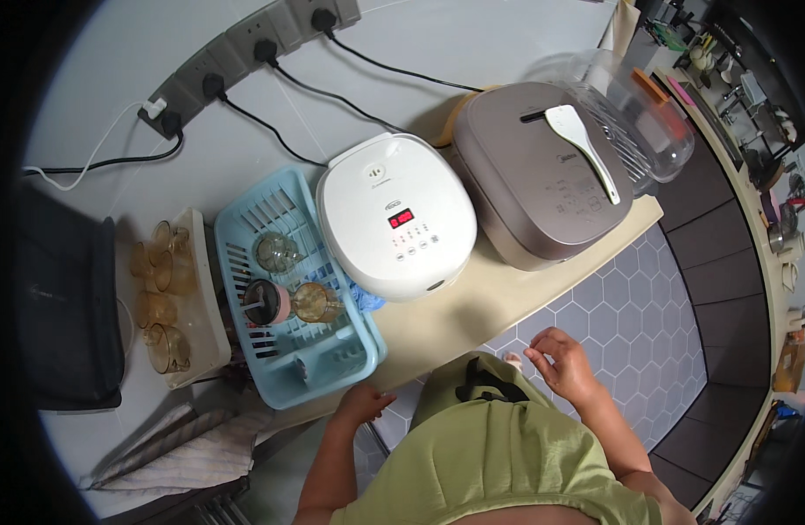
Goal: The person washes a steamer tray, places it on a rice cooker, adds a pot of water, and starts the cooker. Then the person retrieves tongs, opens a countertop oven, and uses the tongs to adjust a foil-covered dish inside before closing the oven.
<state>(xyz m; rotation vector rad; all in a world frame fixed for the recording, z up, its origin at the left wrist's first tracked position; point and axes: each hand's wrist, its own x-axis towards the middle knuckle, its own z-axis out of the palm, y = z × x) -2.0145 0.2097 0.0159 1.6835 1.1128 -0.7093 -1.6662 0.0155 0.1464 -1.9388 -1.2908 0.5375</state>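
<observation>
My left hand [365,404] is low at the counter's front edge, just below the light blue plastic drying basket [287,387]; its fingers are partly curled and whether it holds anything is unclear. My right hand [561,365] hangs over the tiled floor with its fingers bent, thumb and fingertips close together, and nothing visible between them. Before me on the cream counter [435,328] stands a white rice cooker [369,223] with a lit red display. To its right is a brown-grey rice cooker [520,177], with a white rice paddle [589,154] lying on its lid.
Glassware [315,302] and a dark-lidded cup [266,302] stand in the basket. Amber glass mugs [168,348] sit on a white tray [212,315] at left. Black cords run to wall sockets [225,59]. A striped cloth [179,459] hangs lower left; clear plastic covers [665,151] are right.
</observation>
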